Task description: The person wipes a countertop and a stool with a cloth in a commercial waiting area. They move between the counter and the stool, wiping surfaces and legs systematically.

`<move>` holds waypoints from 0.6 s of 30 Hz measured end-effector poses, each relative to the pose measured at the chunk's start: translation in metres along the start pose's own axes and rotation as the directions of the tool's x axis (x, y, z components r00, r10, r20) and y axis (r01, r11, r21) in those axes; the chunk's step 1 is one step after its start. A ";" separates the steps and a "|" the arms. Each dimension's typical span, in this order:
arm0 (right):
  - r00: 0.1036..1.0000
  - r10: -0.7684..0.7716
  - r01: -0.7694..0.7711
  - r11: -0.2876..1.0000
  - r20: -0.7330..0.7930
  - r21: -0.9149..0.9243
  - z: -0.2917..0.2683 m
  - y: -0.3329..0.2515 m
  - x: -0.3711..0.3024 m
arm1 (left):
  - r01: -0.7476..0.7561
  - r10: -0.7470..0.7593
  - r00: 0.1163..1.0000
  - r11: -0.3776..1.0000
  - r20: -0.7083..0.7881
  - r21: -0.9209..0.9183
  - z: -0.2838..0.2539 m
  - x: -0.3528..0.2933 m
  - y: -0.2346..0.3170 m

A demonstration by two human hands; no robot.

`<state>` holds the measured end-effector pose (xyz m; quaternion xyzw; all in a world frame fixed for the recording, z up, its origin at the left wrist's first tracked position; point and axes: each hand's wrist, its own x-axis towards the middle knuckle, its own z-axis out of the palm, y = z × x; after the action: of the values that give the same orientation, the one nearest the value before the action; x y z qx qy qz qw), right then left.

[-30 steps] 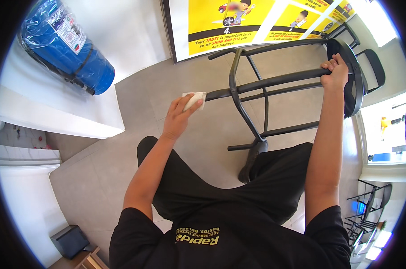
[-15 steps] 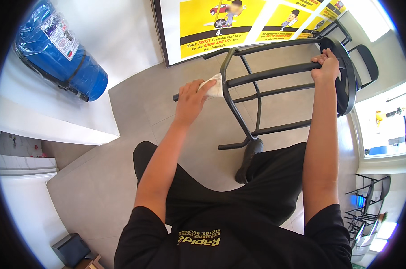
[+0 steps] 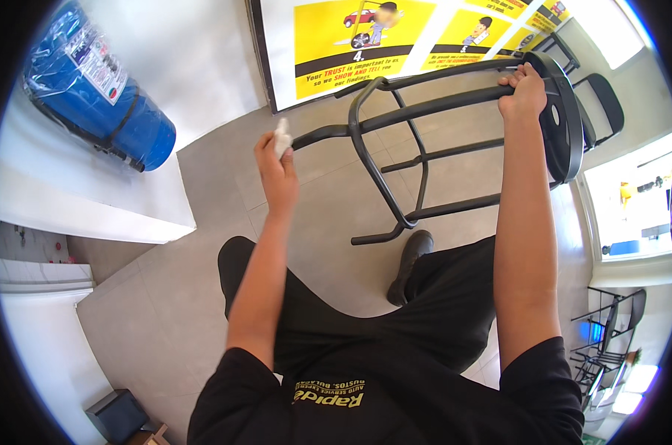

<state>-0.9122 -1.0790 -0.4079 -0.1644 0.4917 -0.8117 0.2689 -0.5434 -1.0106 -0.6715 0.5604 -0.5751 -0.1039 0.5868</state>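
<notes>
A black metal stool (image 3: 434,113) is tipped on its side ahead of me, its round seat (image 3: 562,119) to the right and its leg ends to the left. Close to the seat, my right hand (image 3: 525,93) is wrapped round one of the legs. My left hand (image 3: 278,167) pinches a folded white cloth (image 3: 282,139) at the foot end of that same leg. Whether the cloth still touches the leg tip is hard to make out. Below the stool, my dark shoe (image 3: 412,263) stands near the lower leg's bend.
A blue plastic-wrapped cylinder (image 3: 102,96) hangs by the white wall at left, above a white ledge (image 3: 128,211). A yellow and white poster board (image 3: 351,55) fills the far wall. Black chairs (image 3: 601,111) stand at far right, with more folding chairs (image 3: 610,326) lower right.
My left hand and the cloth have slid left along the leg, from the ring-shaped brace to the foot end. The stool and right hand have shifted slightly left and up.
</notes>
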 end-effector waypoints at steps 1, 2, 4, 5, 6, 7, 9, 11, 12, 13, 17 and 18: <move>1.000 -0.006 0.006 1.000 0.012 -0.006 0.002 0.002 0.000 | 0.103 -0.110 0.987 0.993 -0.115 -0.063 0.004 -0.009 0.011; 1.000 -0.013 0.013 1.000 0.022 -0.014 0.002 0.003 0.000 | 0.292 -0.315 0.949 0.909 -0.031 -0.299 0.009 -0.025 0.021; 1.000 -0.017 0.017 1.000 0.013 -0.008 -0.001 0.000 0.003 | 0.595 -0.598 0.762 0.492 0.250 -0.636 0.020 -0.054 0.043; 1.000 -0.016 0.016 1.000 0.009 -0.006 -0.002 0.001 0.005 | 0.669 -0.604 0.712 0.428 0.358 -0.608 0.030 -0.058 0.053; 1.000 -0.020 0.020 1.000 0.013 -0.014 -0.004 0.001 0.005 | 0.739 -0.597 0.651 0.358 0.468 -0.571 0.044 -0.058 0.065; 1.000 -0.019 0.019 1.000 0.023 -0.019 -0.004 0.003 0.004 | 0.717 -0.598 0.656 0.301 0.461 -0.629 0.059 -0.050 0.081; 0.999 -0.026 0.027 0.999 0.030 -0.025 0.000 0.005 -0.003 | 0.696 -0.638 0.648 0.276 0.416 -0.662 0.086 -0.035 0.100; 0.999 -0.029 0.029 0.999 0.020 -0.014 0.008 0.011 -0.015 | 0.710 -0.703 0.632 0.357 0.326 -0.607 0.097 -0.028 0.105; 0.999 -0.043 0.043 0.999 0.006 -0.014 0.005 0.011 -0.010 | 0.738 -0.680 0.613 0.313 0.402 -0.598 0.091 -0.022 0.113; 0.999 -0.050 0.050 0.999 -0.005 0.000 0.000 0.009 -0.005 | 0.715 -0.674 0.640 0.348 0.368 -0.606 0.094 -0.025 0.116; 0.996 -0.058 0.058 0.998 -0.074 0.007 -0.011 0.002 0.008 | 0.648 -0.635 0.704 0.390 0.319 -0.654 0.100 -0.038 0.133; 0.994 -0.048 0.048 0.999 -0.093 0.001 -0.008 0.001 0.004 | 0.625 -0.622 0.721 0.392 0.306 -0.676 0.102 -0.042 0.130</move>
<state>-0.9196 -1.0758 -0.4123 -0.1377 0.4982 -0.8256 0.2262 -0.7053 -0.9874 -0.6231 0.4439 -0.2293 -0.5403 0.6770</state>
